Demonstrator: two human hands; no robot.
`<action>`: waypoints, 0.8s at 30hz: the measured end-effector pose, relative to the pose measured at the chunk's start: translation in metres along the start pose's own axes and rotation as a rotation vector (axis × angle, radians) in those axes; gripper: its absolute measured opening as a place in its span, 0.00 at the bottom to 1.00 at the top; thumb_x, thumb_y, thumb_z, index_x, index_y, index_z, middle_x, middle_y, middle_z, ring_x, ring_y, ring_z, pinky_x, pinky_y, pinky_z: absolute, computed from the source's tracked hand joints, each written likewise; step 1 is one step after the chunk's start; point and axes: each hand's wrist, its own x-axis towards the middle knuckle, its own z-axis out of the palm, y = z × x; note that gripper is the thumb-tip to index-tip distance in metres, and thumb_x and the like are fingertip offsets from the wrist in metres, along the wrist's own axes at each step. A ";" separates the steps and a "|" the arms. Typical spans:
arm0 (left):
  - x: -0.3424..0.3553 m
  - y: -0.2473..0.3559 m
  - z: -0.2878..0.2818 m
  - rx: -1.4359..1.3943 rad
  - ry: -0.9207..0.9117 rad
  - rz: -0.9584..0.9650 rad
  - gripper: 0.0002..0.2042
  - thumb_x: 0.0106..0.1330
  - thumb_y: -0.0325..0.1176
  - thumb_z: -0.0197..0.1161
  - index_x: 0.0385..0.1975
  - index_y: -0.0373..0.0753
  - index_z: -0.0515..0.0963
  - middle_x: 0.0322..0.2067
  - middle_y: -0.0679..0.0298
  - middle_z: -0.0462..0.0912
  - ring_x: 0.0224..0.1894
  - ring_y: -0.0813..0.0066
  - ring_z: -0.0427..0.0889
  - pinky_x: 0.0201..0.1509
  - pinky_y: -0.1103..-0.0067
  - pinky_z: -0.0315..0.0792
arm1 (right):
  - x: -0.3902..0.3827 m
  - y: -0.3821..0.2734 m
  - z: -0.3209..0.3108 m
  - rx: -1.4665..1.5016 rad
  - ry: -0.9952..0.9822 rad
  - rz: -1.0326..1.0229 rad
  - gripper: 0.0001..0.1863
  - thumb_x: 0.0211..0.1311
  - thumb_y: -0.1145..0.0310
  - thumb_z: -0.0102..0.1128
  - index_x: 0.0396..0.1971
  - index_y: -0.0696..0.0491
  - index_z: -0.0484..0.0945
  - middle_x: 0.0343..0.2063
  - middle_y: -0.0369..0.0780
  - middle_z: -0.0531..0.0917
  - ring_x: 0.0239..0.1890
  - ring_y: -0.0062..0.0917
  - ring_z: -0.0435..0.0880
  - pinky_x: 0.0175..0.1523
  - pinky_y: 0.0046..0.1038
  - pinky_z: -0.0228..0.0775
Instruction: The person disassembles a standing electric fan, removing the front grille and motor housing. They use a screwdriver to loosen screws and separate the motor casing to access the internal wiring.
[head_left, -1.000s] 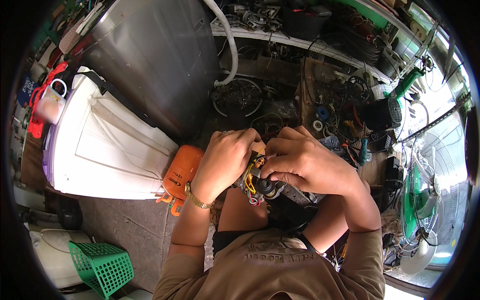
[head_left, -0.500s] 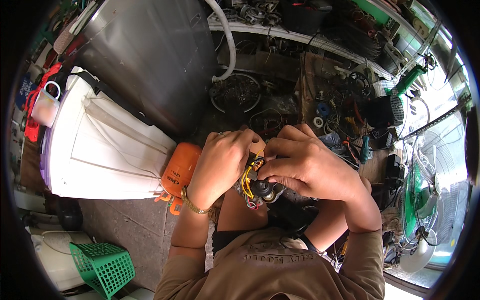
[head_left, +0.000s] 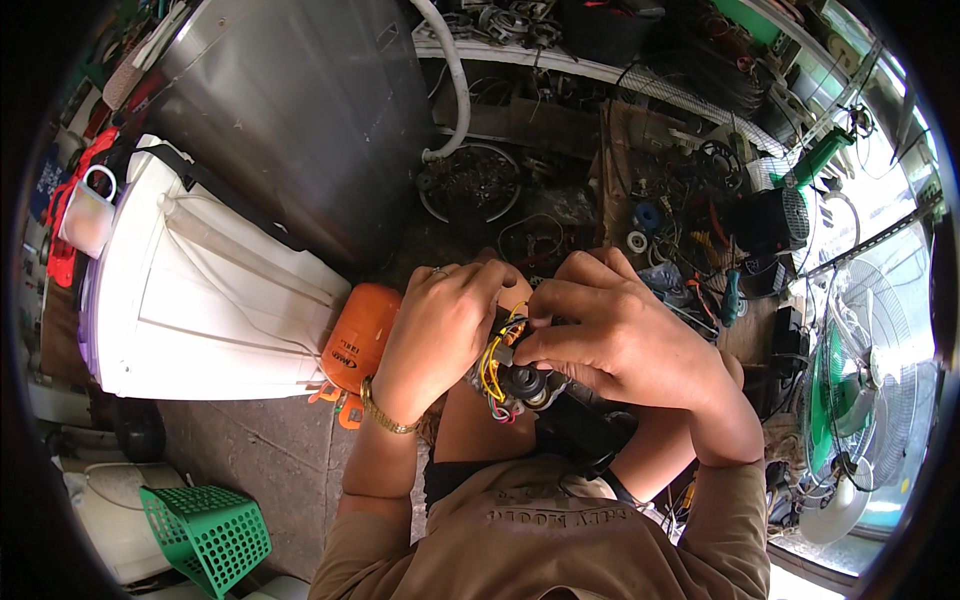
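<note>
From the head camera I see my left hand (head_left: 440,325) and right hand (head_left: 610,335) closed together over a small electric motor (head_left: 518,382), held above my lap. The motor sits between both palms, mostly covered; my right fingertips (head_left: 525,350) pinch its yellow wires (head_left: 490,362) at the top. It looks dark and round, with yellow and red leads. An orange canister (head_left: 360,338) lies just left.

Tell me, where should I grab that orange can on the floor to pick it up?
Probably around its round middle. The orange can lies on its side beside the white machine, near the left hand. Its top side is bare, so come down from above, fingers over the curved wall, since the machine blocks one side.
</note>
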 end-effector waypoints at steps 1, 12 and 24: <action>0.000 0.000 0.000 -0.001 0.001 -0.002 0.05 0.67 0.26 0.52 0.38 0.38 0.75 0.33 0.56 0.82 0.38 0.53 0.80 0.43 0.64 0.66 | 0.000 0.000 0.000 -0.001 0.002 -0.002 0.09 0.49 0.67 0.68 0.34 0.46 0.87 0.39 0.33 0.82 0.49 0.29 0.75 0.51 0.32 0.62; -0.001 -0.001 0.002 0.043 -0.011 -0.020 0.06 0.66 0.26 0.54 0.39 0.39 0.75 0.34 0.57 0.83 0.40 0.54 0.81 0.44 0.64 0.67 | -0.001 0.003 0.004 -0.019 -0.004 -0.006 0.08 0.49 0.67 0.67 0.32 0.46 0.86 0.38 0.34 0.81 0.48 0.30 0.75 0.53 0.33 0.63; 0.001 -0.002 0.003 0.048 -0.008 -0.027 0.07 0.64 0.24 0.55 0.39 0.39 0.76 0.34 0.58 0.84 0.41 0.55 0.81 0.44 0.64 0.68 | -0.002 0.004 0.005 -0.027 -0.052 -0.028 0.15 0.42 0.71 0.71 0.35 0.43 0.87 0.39 0.32 0.82 0.44 0.29 0.76 0.52 0.33 0.63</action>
